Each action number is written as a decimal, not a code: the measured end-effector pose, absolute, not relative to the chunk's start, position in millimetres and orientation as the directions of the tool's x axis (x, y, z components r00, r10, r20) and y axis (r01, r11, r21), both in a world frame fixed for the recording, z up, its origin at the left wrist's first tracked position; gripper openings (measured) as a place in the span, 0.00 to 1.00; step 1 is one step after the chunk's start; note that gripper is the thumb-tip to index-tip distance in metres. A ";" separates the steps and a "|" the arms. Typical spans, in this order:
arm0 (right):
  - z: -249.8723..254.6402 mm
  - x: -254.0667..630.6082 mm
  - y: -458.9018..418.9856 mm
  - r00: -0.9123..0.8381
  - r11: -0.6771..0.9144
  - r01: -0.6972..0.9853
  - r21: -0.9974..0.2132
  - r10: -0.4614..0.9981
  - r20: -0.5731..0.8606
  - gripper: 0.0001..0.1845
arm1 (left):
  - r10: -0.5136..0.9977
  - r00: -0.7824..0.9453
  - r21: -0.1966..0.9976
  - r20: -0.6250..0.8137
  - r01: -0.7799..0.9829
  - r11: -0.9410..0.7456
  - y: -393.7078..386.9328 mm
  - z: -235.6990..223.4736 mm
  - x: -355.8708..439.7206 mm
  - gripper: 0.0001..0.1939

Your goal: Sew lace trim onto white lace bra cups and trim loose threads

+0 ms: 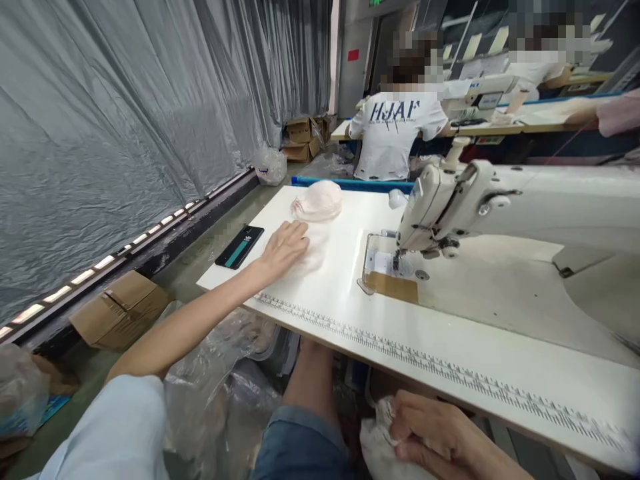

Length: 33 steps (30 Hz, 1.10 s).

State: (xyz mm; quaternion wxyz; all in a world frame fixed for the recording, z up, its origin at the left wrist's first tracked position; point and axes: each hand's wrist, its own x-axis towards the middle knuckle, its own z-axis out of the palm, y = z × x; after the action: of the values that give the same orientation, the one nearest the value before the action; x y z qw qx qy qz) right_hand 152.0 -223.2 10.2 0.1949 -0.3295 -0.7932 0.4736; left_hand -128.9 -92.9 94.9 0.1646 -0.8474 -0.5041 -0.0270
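My left hand point(286, 249) reaches over the white sewing table, its fingers bent down on a thin, pale cloth piece point(315, 252) that looks smeared by motion. Just beyond it lies a rounded, pale pink cloth piece point(320, 200), gathered at its left end. Below the table's front edge, my right hand point(425, 427) is closed on a crumpled whitish cloth point(377, 443) near my lap; its fingertips are partly hidden. The sewing machine point(440, 207) stands to the right of my left hand, its needle over the metal plate point(383, 260).
A black phone-like object point(240, 247) with a teal band lies at the table's left end. A printed ruler point(370, 340) runs along the front edge. Cardboard boxes point(120, 310) and plastic bags point(210, 380) stand on the floor. A person in a white shirt point(387, 133) sits ahead.
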 end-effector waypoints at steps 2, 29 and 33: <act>16.3 150.6 -222.7 -0.776 0.324 0.315 -0.892 0.630 -0.045 0.15 | 0.805 0.548 -0.091 0.227 0.835 -0.543 -118.2 82.9 -119.1 0.13; 54.7 145.5 -262.9 -0.923 0.036 0.188 -0.981 0.347 -0.164 0.16 | 0.881 0.343 0.937 -0.327 0.242 0.254 -205.7 -92.7 -28.0 0.11; 18.3 151.5 -246.5 -0.635 0.120 0.441 -0.889 0.742 -0.215 0.13 | 0.767 0.548 0.936 -0.334 0.094 0.340 -221.4 -73.8 -16.5 0.11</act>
State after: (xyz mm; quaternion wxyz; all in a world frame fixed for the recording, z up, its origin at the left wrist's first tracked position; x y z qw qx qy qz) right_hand 151.5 -246.5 18.3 0.1427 -0.4028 -0.7346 0.5270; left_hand -16.5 -221.4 -73.8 -0.7075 -0.5230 -0.4117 -0.2376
